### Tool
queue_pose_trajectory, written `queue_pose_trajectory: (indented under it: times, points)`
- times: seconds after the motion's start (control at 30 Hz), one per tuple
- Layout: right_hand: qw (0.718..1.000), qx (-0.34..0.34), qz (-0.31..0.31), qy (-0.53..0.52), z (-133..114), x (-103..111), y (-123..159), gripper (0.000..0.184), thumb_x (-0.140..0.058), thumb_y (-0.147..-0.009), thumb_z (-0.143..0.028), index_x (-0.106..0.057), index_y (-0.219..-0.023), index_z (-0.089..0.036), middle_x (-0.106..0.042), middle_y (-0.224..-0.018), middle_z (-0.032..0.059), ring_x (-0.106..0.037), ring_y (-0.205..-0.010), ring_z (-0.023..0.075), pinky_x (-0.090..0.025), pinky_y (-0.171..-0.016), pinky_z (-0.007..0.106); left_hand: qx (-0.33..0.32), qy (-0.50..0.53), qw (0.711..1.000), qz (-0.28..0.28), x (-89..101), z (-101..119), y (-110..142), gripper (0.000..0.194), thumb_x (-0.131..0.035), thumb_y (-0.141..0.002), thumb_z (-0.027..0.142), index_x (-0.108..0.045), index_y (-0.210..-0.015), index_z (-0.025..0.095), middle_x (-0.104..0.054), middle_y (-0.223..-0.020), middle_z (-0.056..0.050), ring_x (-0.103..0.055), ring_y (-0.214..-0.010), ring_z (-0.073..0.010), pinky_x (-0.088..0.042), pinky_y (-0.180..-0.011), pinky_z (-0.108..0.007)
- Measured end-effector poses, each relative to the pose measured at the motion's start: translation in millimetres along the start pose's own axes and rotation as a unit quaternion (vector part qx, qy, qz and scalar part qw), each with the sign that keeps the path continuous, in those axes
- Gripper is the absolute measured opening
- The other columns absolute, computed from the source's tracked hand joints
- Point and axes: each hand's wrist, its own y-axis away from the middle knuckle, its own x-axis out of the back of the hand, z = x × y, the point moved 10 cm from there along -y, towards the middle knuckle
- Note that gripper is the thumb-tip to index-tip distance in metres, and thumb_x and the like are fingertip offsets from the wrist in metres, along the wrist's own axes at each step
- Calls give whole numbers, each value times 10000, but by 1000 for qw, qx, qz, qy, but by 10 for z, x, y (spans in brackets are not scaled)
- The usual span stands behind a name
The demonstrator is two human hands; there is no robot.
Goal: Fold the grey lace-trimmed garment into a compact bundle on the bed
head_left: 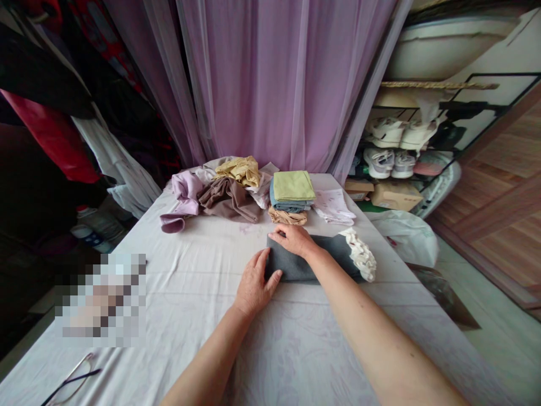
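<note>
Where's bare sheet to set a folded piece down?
The widest bare sheet lies left of the left hand, below the brown garment and lilac garment. A narrower strip lies right of the cream cloth. It's crowded at the far end around the folded stack, and under the right hand on the grey cloth.

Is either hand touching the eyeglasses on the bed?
No, the eyeglasses lie apart on the bed, while the left hand and right hand rest on the folded grey garment.
</note>
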Motion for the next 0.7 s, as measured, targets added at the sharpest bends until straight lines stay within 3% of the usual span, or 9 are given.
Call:
queue_pose_trajectory:
  times: [0.17,0.33,0.43,0.5,0.57,0.63,0.7]
  points:
    - [999,-14,-16,35,145,79,308,330,-619,-834,-477,-707,-1052,-245,-741,-1030,48,-670,-956,221,-478,-810,309,8,22,1000,8,15,-37,-20,474,-530,-918,377,-470,-1357,211,-535,-1361,-132,-524,-1256,-251,-445,-1070,-452]
    - [987,42,107,109,-40,122,674,409,-538,-897,-371,-604,-1262,-198,-667,-1228,122,-608,-1115,247,-427,-956,393,10,21,1000,7,31,-41,-19,483,-517,-923,351,-442,-1378,208,-502,-1394,-135,-505,-1286,-240,-440,-1081,-440]
    - [971,20,188,148,-1,328,890,400,-483,-930,-366,-586,-1276,-194,-635,-1275,133,-570,-1160,256,-368,-1011,432,-16,-13,1000,6,49,42,-4,522,-541,-911,368,-426,-1397,216,-451,-1445,-145,-479,-1312,-261,-434,-1081,-462]
    - [954,-26,235,183,135,590,1054,375,-470,-934,-379,-604,-1238,-205,-619,-1294,133,-534,-1200,273,-324,-1042,456,-42,-40,998,6,56,117,6,533,-565,-894,369,-436,-1391,222,-436,-1458,-149,-465,-1321,-279,-425,-1083,-483]
    - [930,-118,267,222,370,896,1245,415,-490,-915,-400,-577,-1268,-201,-564,-1355,154,-481,-1252,311,-313,-1036,488,-63,-64,996,3,46,170,13,522,-582,-882,362,-460,-1370,223,-449,-1446,-152,-466,-1316,-290,-424,-1080,-498]
    - [908,-243,247,237,685,1105,1443,545,-523,-880,-436,-493,-1358,-178,-521,-1386,191,-489,-1236,346,-378,-957,484,-73,-81,994,-1,31,183,15,507,-584,-880,360,-476,-1355,217,-464,-1432,-157,-473,-1305,-295,-428,-1073,-504]
    - [895,-352,174,209,982,1124,1614,657,-537,-852,-491,-429,-1408,-160,-576,-1301,212,-572,-1122,345,-445,-840,440,-73,-90,993,0,18,166,11,502,-582,-882,362,-479,-1352,218,-468,-1430,-155,-476,-1301,-295,-429,-1071,-508]
